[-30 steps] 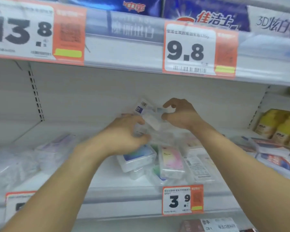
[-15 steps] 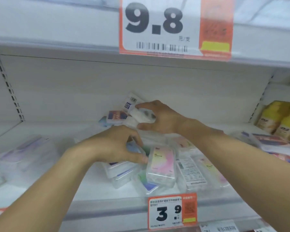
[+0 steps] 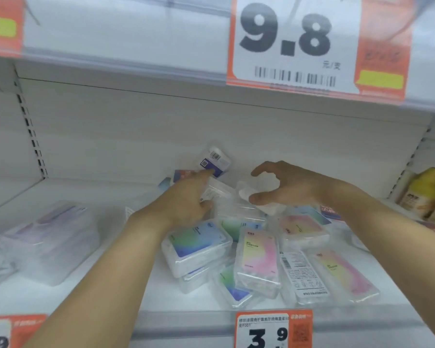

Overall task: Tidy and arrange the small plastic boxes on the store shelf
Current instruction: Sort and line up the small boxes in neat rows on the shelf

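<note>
Several small clear plastic boxes lie in a loose heap on the white shelf [image 3: 111,295]. A blue-green box [image 3: 199,242] tops a short stack at the front, and a pink-yellow box [image 3: 259,257] lies to its right. One box [image 3: 302,275] shows its printed label. At the back a barcode box [image 3: 216,160] leans on the wall. My left hand [image 3: 186,199] reaches over the heap with fingers stretched out, the index fingertip touching the barcode box. My right hand [image 3: 289,187] hovers in a wide C shape over a clear box [image 3: 246,193], thumb near it, holding nothing.
Larger clear boxes [image 3: 48,232] sit at the shelf's left. Yellow bottles [image 3: 427,194] stand at the far right. The upper shelf edge with a 9.8 price tag [image 3: 294,43] hangs low overhead. A 3.9 tag [image 3: 271,330] marks the front rail.
My right hand has let go of the clear box and spread its fingers. My left hand has uncurled and reached up to the barcode box. The camera has moved closer.
</note>
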A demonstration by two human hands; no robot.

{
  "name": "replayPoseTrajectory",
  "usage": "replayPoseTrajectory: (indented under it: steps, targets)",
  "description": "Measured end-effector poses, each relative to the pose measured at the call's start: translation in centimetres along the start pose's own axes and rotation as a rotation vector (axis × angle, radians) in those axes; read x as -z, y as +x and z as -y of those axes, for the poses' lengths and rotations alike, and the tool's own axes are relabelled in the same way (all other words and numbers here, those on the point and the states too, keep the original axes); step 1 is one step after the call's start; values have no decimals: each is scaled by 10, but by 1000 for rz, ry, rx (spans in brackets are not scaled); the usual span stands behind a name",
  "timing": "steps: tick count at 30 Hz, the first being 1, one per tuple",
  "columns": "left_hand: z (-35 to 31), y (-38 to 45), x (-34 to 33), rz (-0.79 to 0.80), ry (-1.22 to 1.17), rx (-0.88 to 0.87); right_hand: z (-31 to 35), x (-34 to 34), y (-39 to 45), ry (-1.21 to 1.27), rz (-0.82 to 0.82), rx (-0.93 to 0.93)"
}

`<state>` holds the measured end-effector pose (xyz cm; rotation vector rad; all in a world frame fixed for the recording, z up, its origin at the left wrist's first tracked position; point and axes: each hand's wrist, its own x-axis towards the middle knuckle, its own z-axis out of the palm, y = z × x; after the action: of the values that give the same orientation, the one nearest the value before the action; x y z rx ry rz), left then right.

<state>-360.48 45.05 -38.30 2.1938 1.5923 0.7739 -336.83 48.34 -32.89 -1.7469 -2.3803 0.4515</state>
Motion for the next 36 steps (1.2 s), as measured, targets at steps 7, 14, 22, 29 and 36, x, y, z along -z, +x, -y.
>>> replayPoseTrajectory:
  steps: [7, 14, 22, 29, 36]
  targets:
    - [13, 4, 4, -50, 1, 9, 1, -3, 7, -6, 193, -65]
    - [19, -8, 22, 56, 60, 57, 25, -2, 60, 136, -27, -91]
    - [32, -13, 32, -101, -73, 22, 25, -21, 88, 69, -55, -131]
    - [16, -10, 34, -373, -312, 41, 31, 9, 41, 462, -423, 118]
    - [-14, -21, 44, -85, -980, 26, 50, 11, -5, 860, -23, 408]
